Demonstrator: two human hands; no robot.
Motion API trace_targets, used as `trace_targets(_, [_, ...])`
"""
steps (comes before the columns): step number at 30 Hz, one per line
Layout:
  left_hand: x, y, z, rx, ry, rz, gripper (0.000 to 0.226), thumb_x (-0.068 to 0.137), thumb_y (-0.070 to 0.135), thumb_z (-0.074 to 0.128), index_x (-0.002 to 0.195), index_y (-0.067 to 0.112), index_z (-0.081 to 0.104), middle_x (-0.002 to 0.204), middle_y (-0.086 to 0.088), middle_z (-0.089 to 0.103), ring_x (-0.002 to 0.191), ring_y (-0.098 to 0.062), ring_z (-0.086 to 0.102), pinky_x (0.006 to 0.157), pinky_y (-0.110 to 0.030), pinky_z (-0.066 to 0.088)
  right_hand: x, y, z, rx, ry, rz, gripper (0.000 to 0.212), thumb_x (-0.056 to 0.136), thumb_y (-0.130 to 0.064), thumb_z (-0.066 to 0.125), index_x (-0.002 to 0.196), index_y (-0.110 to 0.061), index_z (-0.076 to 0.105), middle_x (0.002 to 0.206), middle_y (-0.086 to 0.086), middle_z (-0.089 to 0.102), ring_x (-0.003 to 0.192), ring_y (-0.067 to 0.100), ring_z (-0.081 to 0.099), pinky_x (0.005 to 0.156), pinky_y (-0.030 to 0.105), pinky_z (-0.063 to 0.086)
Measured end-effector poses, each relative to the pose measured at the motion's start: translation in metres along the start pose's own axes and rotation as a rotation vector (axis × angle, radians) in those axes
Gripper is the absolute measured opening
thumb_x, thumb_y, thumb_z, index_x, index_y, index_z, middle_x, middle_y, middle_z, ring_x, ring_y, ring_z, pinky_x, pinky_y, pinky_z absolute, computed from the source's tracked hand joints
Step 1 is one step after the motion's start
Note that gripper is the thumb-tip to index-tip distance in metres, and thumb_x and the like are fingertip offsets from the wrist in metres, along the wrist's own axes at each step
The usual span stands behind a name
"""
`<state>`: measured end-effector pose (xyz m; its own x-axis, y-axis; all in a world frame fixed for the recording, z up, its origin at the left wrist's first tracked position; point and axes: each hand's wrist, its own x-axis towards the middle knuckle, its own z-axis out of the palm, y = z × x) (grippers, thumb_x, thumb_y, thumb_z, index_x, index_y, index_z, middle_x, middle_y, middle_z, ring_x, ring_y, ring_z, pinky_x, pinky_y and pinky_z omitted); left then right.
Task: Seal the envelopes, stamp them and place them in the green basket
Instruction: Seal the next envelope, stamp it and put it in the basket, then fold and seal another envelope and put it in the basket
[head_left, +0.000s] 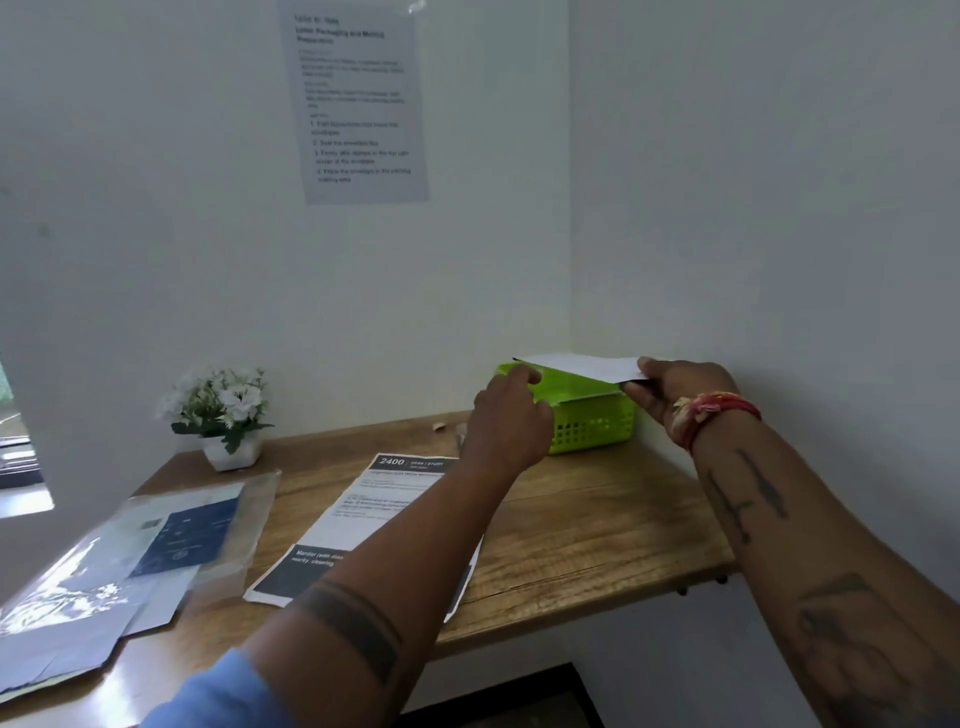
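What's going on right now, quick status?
Right hand pinches envelope over green basket. Left hand at basket's near rim. Nothing blocking.

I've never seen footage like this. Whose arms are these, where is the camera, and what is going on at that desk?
There is no machine here: a person wears a wide-angle camera on the head, so you see their own arms. The right hand pinches a white paper envelope over the bright green plastic basket in the corner. The left hand reaches to the basket's near rim. On the wooden desk lie a printed black-and-white sheet, a clear plastic sleeve of papers and a small white pot of white flowers. An instruction sheet hangs on the wall.
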<state>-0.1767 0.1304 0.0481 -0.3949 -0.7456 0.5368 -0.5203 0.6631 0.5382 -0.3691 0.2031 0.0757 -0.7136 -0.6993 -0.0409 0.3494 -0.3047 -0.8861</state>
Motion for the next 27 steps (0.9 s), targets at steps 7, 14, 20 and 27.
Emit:
trace_targets(7, [-0.003,-0.01,0.01,0.012,-0.078,-0.099,0.043,0.083,0.025,0.056,0.125,0.019,0.059,0.111,-0.007,0.067,0.112,-0.025,0.058,0.097,-0.039,0.047,0.016,0.013,0.002,-0.021,-0.188,0.062,0.015,0.098,-0.002,0.055,0.088,-0.01,0.049,0.127,0.01,0.049,0.087,0.017,0.06,0.062,0.023,0.06])
trace_targets(14, [-0.001,-0.03,0.013,0.033,-0.095,-0.116,0.04,0.084,0.019,0.056,0.123,0.018,0.061,0.11,-0.006,0.068,0.109,-0.024,0.059,0.092,-0.035,0.046,0.03,0.039,0.021,0.08,-0.014,0.122,0.009,0.09,0.011,0.062,0.095,0.01,0.055,0.097,0.022,0.061,0.085,0.03,0.063,0.062,0.036,0.061])
trace_targets(20, [-0.003,-0.045,0.005,0.069,-0.109,-0.12,0.035,0.085,0.019,0.057,0.12,0.017,0.064,0.116,-0.005,0.068,0.114,-0.022,0.059,0.095,-0.031,0.044,0.027,0.064,0.026,0.041,0.03,0.083,0.015,0.091,-0.004,0.068,0.083,0.003,0.057,0.069,0.013,0.056,0.039,0.014,0.061,0.037,0.023,0.052])
trace_targets(27, [-0.032,-0.085,-0.017,0.494,-0.145,-0.307,0.072,0.092,0.068,0.042,0.14,0.015,0.046,0.143,-0.02,0.041,0.132,-0.04,0.042,0.106,-0.05,0.039,-0.018,0.106,0.082,-0.755,-0.329,-0.182,0.031,0.089,-0.034,0.068,0.071,-0.009,0.062,0.064,0.009,0.061,0.051,0.019,0.056,0.047,0.025,0.042])
